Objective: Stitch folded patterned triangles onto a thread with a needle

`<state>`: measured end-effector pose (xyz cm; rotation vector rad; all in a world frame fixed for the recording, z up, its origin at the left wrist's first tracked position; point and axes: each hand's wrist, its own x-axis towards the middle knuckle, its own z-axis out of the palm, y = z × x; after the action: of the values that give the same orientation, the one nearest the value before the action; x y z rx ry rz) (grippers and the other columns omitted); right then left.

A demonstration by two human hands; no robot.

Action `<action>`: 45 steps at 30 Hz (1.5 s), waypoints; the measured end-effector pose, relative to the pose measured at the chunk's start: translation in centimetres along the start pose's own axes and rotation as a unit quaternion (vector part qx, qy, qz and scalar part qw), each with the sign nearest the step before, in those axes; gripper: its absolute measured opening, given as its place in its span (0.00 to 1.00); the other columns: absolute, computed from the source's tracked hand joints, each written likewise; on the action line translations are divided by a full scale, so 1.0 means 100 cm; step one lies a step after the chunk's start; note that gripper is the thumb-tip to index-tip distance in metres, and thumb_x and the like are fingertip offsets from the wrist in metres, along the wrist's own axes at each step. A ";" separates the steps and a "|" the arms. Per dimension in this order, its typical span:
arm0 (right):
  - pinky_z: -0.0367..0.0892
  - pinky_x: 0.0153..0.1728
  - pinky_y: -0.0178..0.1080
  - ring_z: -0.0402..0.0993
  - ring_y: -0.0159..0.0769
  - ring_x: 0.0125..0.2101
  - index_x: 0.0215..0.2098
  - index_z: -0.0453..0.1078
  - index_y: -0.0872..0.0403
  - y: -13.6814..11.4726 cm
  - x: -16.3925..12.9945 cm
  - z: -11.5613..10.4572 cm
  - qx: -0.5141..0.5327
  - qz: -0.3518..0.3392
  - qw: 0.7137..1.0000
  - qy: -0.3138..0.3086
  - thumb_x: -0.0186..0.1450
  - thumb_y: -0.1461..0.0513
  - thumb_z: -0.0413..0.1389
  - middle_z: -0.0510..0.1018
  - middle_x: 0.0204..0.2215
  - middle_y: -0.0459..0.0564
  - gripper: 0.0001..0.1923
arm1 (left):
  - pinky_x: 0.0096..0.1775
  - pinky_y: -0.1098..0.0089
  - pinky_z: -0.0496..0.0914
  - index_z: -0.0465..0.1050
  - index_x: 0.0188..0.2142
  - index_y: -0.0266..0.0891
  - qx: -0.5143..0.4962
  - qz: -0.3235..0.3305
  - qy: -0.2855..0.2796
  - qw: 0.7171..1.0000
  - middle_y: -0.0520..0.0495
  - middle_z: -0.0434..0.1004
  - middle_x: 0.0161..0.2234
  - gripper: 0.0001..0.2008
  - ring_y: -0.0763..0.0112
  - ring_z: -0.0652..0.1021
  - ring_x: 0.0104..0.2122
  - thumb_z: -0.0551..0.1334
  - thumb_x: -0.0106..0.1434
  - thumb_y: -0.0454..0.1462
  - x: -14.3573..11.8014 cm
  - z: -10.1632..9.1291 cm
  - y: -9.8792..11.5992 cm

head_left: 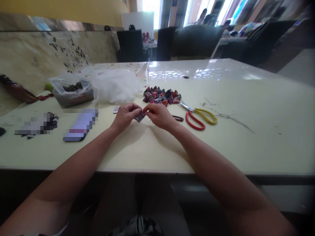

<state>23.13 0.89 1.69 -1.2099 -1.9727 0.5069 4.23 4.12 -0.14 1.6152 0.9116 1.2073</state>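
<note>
My left hand (126, 115) pinches a small piece of dark patterned fabric (139, 117) between thumb and fingers, just above the table. Facing it, my right hand (157, 115) is closed, its thumb and fingertips at the fabric's right edge. A fine thread loops below those fingertips; whatever they grip is too small to make out. Behind my hands lies a cluster of puffed multicoloured fabric pieces (161, 95). Scissors (193, 110) with one red and one yellow handle rest right of my right hand. A small dark brown tool (178, 118) is partly hidden by that hand.
White fluffy stuffing (115, 86) in clear plastic and a bag of dark material (73, 93) stand back left. A blurred-out phone-like object (81, 124) and dark fabric scraps (52, 121) lie left. Loose threads (226, 116) trail right. Chairs (197, 42) stand beyond the table (258, 141).
</note>
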 end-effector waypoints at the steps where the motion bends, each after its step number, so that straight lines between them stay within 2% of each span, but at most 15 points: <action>1: 0.62 0.37 0.36 0.69 0.33 0.30 0.38 0.83 0.57 0.000 0.000 0.000 -0.001 0.000 1.000 -0.003 0.63 0.71 0.53 0.79 0.27 0.47 0.15 | 0.30 0.70 0.72 0.81 0.31 0.36 -0.001 -0.001 0.000 1.000 0.47 0.81 0.27 0.08 0.72 0.77 0.26 0.72 0.55 0.39 0.000 0.000 0.000; 29: 0.63 0.38 0.35 0.72 0.33 0.32 0.37 0.81 0.58 -0.001 0.000 -0.001 -0.023 -0.016 1.000 -0.007 0.63 0.72 0.52 0.83 0.32 0.50 0.15 | 0.29 0.71 0.71 0.81 0.30 0.36 0.013 0.003 -0.017 1.000 0.47 0.81 0.26 0.11 0.73 0.77 0.25 0.74 0.55 0.42 0.000 -0.001 0.000; 45: 0.61 0.38 0.36 0.71 0.34 0.32 0.35 0.80 0.56 -0.004 -0.002 -0.002 -0.031 -0.008 0.999 -0.012 0.62 0.71 0.52 0.82 0.31 0.49 0.14 | 0.28 0.70 0.71 0.81 0.30 0.37 0.030 0.007 -0.015 0.999 0.47 0.80 0.25 0.11 0.72 0.76 0.24 0.74 0.56 0.43 0.001 -0.001 0.000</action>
<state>23.09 0.53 2.03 -1.2307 -2.0302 0.4590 4.12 4.21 -0.07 1.6841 0.9267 1.1718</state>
